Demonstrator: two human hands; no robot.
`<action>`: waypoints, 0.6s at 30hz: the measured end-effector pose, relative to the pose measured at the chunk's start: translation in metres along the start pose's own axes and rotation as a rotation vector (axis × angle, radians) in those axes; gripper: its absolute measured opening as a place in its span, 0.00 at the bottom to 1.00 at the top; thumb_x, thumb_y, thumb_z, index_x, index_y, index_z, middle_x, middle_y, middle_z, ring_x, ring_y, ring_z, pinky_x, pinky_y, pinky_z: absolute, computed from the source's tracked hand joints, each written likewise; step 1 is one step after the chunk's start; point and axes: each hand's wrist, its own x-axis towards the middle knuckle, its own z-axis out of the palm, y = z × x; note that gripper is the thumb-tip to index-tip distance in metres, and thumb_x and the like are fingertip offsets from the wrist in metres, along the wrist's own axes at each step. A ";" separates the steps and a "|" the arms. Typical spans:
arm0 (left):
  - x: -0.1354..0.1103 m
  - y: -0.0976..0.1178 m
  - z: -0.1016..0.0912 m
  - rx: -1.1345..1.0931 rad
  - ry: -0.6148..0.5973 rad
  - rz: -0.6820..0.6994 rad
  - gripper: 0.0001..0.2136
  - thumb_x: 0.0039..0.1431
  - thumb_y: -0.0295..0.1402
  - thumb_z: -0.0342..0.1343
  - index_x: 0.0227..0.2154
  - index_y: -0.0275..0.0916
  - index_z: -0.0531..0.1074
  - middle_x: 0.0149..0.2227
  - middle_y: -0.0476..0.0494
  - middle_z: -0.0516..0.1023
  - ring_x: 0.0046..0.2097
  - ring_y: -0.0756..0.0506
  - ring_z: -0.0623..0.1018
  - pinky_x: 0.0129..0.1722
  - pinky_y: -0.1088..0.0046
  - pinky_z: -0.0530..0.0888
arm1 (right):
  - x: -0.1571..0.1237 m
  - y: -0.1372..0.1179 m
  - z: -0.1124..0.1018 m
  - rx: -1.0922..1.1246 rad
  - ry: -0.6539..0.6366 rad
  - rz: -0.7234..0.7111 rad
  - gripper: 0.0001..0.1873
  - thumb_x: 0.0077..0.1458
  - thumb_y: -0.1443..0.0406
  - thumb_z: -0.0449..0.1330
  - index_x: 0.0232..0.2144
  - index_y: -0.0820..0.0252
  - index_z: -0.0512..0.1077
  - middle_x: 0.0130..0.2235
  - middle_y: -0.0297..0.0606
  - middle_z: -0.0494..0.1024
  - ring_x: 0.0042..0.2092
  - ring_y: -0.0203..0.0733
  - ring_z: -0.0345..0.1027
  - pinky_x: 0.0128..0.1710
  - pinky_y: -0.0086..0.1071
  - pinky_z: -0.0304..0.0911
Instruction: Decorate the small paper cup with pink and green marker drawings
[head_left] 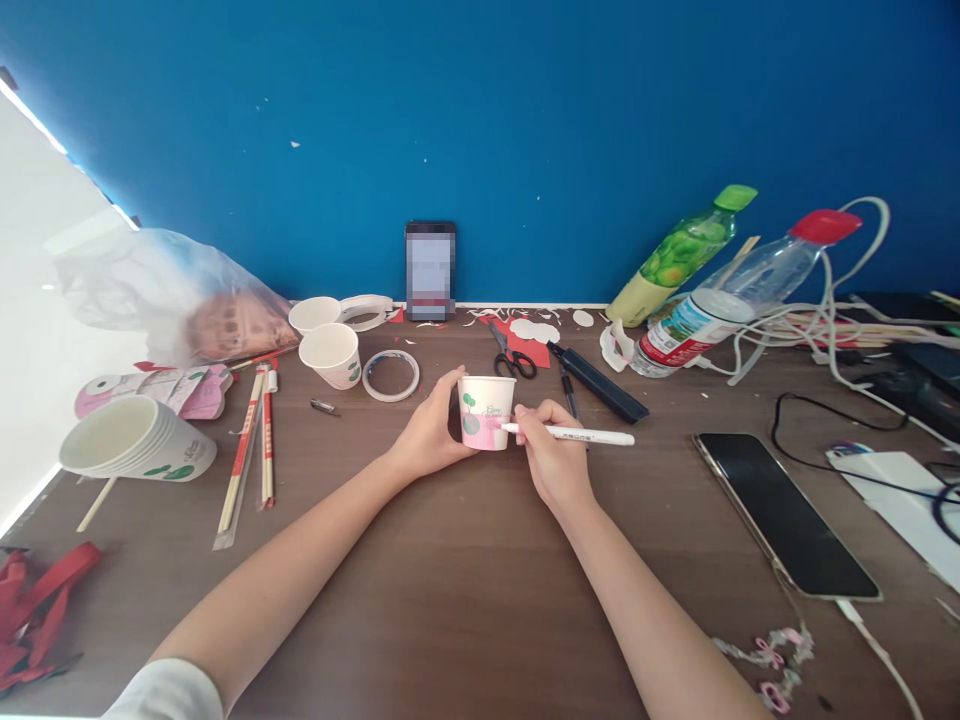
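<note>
A white paper cup with green print stands upright at the middle of the desk, a pink band coloured around its lower half. My left hand grips the cup's left side, thumb and fingers around it. In my right hand is a white marker, pinched near its tip. The marker's tip is at the pink area on the cup's right side; whether it touches cannot be made out. Just behind the cup lie black-handled scissors and red paper.
Left are stacked paper cups, wrapped chopsticks, a tape roll and a plastic bag. Right are a black box cutter, two bottles, white cables and a phone. Another phone leans on the blue wall.
</note>
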 end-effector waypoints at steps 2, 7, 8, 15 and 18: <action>0.000 0.000 0.000 0.000 0.001 -0.010 0.43 0.42 0.33 0.68 0.60 0.40 0.50 0.65 0.31 0.58 0.65 0.33 0.63 0.62 0.55 0.65 | 0.000 0.000 0.000 0.005 -0.007 0.010 0.23 0.48 0.56 0.66 0.15 0.56 0.58 0.17 0.28 0.64 0.24 0.34 0.59 0.30 0.32 0.58; 0.001 0.001 -0.001 0.002 0.000 -0.015 0.43 0.42 0.34 0.68 0.60 0.40 0.50 0.64 0.31 0.59 0.64 0.33 0.65 0.61 0.55 0.65 | 0.000 0.000 -0.001 0.013 -0.019 0.029 0.22 0.48 0.57 0.66 0.15 0.56 0.58 0.16 0.28 0.64 0.24 0.35 0.59 0.30 0.32 0.57; 0.001 0.001 -0.001 0.002 -0.001 -0.017 0.43 0.42 0.34 0.68 0.60 0.40 0.50 0.64 0.31 0.60 0.64 0.34 0.65 0.61 0.55 0.65 | 0.000 0.000 0.000 0.021 -0.022 0.035 0.22 0.48 0.58 0.66 0.15 0.56 0.58 0.16 0.28 0.64 0.24 0.35 0.59 0.30 0.32 0.57; 0.001 0.005 -0.002 0.015 -0.003 -0.048 0.42 0.43 0.35 0.67 0.59 0.39 0.50 0.62 0.30 0.62 0.62 0.33 0.67 0.60 0.55 0.65 | -0.001 -0.001 0.001 0.077 -0.055 0.086 0.21 0.49 0.62 0.64 0.15 0.57 0.58 0.16 0.27 0.64 0.24 0.34 0.58 0.31 0.32 0.53; 0.001 0.006 -0.002 0.024 0.002 -0.061 0.42 0.43 0.36 0.67 0.59 0.39 0.50 0.62 0.30 0.63 0.61 0.33 0.68 0.59 0.56 0.67 | -0.001 -0.002 0.001 0.095 -0.055 0.093 0.21 0.49 0.62 0.64 0.14 0.57 0.58 0.16 0.27 0.63 0.24 0.34 0.57 0.31 0.32 0.53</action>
